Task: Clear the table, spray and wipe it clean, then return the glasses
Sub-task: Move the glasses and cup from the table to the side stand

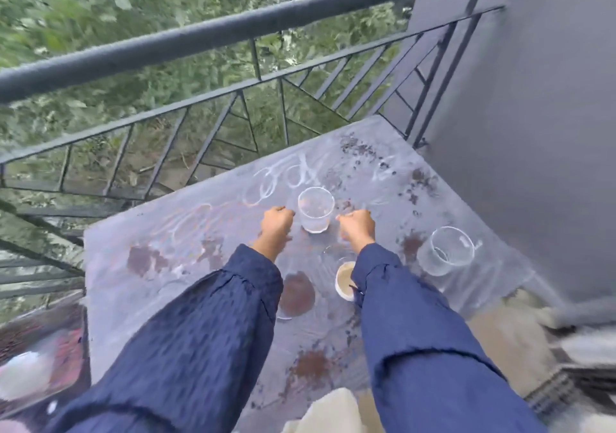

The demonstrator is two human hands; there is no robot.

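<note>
A clear glass (pixel 315 210) stands upright on the dirty grey table (pixel 150 286), between my two hands. My left hand (pixel 276 226) hovers just left of it with fingers curled, holding nothing. My right hand (pixel 357 227) hovers just right of it, fingers also curled and empty. A second clear glass (pixel 446 251) stands near the table's right edge. A small white cup (pixel 345 281) with a brownish inside sits under my right sleeve, partly hidden. Brown stains and white streaks cover the tabletop.
A dark metal railing (pixel 233 29) runs along the table's far side, with green foliage beyond. A grey wall (pixel 540 132) rises at the right. Something pale and blurred (pixel 23 379) lies at the lower left, and a cream cloth (pixel 333 412) at the bottom.
</note>
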